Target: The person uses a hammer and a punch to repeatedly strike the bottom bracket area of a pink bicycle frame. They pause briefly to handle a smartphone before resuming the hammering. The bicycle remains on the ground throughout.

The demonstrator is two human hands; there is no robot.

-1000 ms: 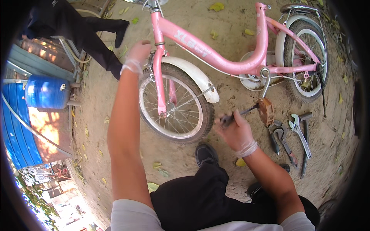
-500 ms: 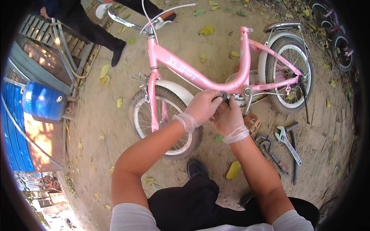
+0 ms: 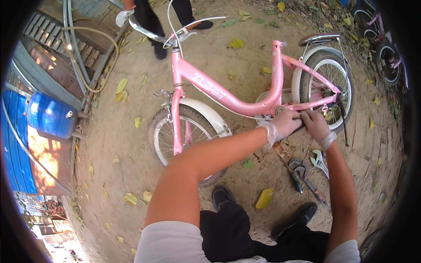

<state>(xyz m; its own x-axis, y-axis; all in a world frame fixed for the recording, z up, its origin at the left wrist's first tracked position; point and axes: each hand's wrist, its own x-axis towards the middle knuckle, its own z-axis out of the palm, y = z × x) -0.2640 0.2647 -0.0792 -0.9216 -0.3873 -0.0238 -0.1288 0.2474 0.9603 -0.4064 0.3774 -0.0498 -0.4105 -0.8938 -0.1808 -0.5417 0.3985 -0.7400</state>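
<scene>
Fingers: the fingers of the left hand [image 3: 286,124] and the right hand [image 3: 316,128], both in thin transparent gloves, are bent and drawn together, tips nearly meeting, just beside the round metal crank hub [image 3: 279,109]. The hands obscure what lies under the tips; whether they are clamped on a part cannot be told.

Workpiece: the pink step-through bicycle frame [image 3: 228,97] carries the crank hub at its lowest bend. The spoked front wheel with white rim [image 3: 163,136] is left of the hub; the spoked rear wheel with black tyre [image 3: 349,90] is to its right.

Work status, by judgement: attention is at the hub and the work there appears unfinished. Both wheels, the chromed handlebar [image 3: 142,29] and the white front mudguard [image 3: 202,109] are in place. The pink seat tube [image 3: 276,70], rising beyond the hub, has no saddle. What remains at the hub itself is hidden.

Parts and tools, nearer the person than the hub: an orange-brown pedal-like piece [image 3: 280,150], partly covered; a dark hook-jawed wrench with a reddish handle end [image 3: 310,179]; a silver adjustable wrench [image 3: 320,161], partly behind the right forearm.
</scene>
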